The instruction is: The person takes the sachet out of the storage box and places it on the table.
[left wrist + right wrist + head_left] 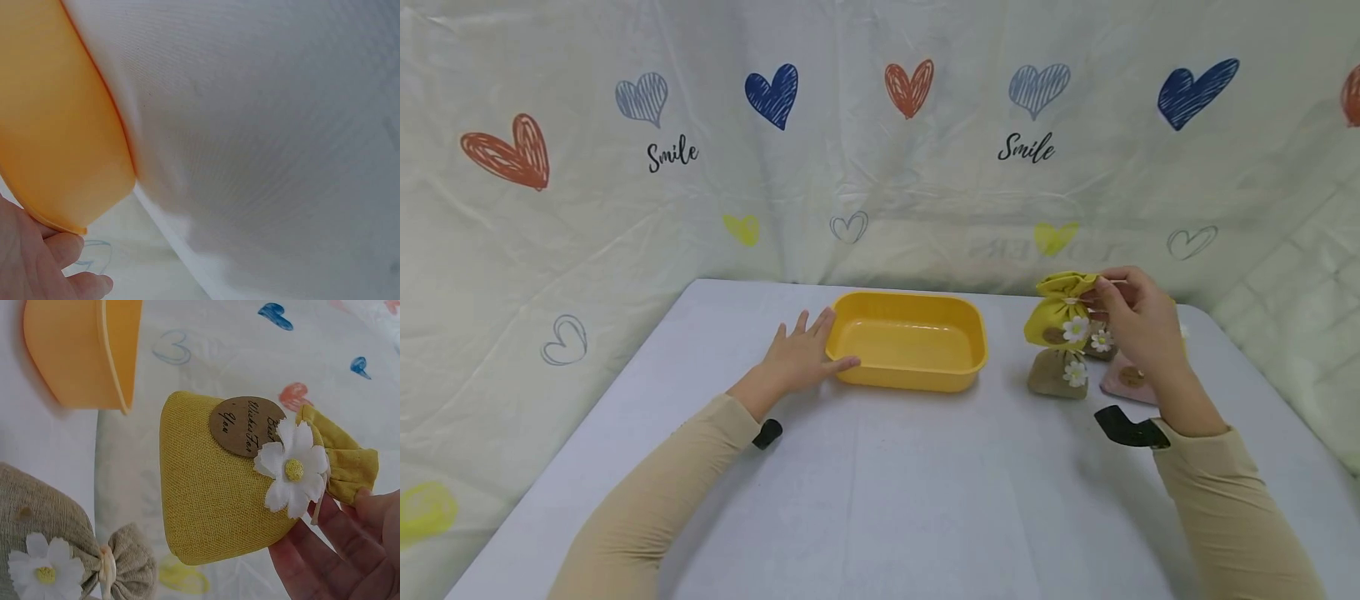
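Note:
A yellow drawstring pouch (219, 481), with a white flower and a round brown tag, hangs from my right hand (1138, 321). Thumb and fingers pinch its gathered neck, above a tan pouch (1054, 373) in the head view. My left hand (801, 354) rests on the left end of a yellow plastic basin (910, 379), fingers spread over the rim. In the left wrist view its fingertips touch the basin's edge. The basin holds nothing that I can see.
Around the right hand stand a pink pouch (1126, 379) and a darker brown pouch (1101, 342), partly hidden by it. A white-covered table (925, 492) lies under everything, and a cloth printed with hearts (850, 167) hangs behind it.

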The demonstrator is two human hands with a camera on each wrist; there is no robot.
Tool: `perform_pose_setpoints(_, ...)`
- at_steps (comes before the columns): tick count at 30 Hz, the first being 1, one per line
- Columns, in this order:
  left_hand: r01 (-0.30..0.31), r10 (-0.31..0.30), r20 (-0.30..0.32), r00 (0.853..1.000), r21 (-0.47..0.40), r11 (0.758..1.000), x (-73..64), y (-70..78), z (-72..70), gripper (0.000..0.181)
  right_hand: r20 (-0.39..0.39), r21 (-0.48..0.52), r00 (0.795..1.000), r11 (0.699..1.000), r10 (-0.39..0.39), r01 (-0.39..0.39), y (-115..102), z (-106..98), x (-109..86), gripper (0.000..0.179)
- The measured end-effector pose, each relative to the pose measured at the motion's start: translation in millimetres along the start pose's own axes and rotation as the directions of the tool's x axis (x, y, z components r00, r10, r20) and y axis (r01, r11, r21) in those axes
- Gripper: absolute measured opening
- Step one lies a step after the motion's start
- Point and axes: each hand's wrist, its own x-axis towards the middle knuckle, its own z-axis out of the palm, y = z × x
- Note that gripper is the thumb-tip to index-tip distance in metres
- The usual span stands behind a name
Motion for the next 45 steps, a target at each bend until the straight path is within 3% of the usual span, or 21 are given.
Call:
perform_pose_setpoints(11,0.003,-0.003,0.005,1.0,0.008,1.0,-1.1,0.8,-1.1,0.106,-0.119,-0.111,0.984,0.983,0.13,-0.144,13.5,-28.4,-3.8,0.018)
perform_pose_setpoints(15,0.004,-0.004,0.007,1.0,0.005,1.0,-1.0,1.2,-1.0,0.106,-0.147,-0.083,0.98,0.985,0.135,-0.148,18.7,-39.7,-5.6,0.008)
perform_pose_setpoints(21,0.004,-0.004,0.004,1.0,0.002,1.0,-0.5,1.4,-0.4,0.105,-0.163,-0.016,0.974,0.987,0.158,-0.163,25.3,-54.4,-8.5,0.012)
perform_pose_setpoints(36,0.002,-0.002,0.006,1.0,0.002,1.0,-1.6,1.7,0.0,0.105,-0.201,0.044,0.959,0.98,0.198,-0.193,46.3,-76.3,-16.2,0.023)
perform_pose_setpoints(41,0.002,-0.002,0.005,1.0,0.006,1.0,-2.5,2.1,-0.4,0.105,-0.223,-0.006,0.94,0.964,0.257,-0.265,49.3,-81.5,-19.9,0.023)
perform_pose_setpoints(45,0.0,0.0,0.0,1.0,0.009,1.0,-1.8,1.6,-0.3,0.106,-0.276,-0.066,0.911,0.939,0.308,-0.338,54.2,-85.3,-22.4,0.025)
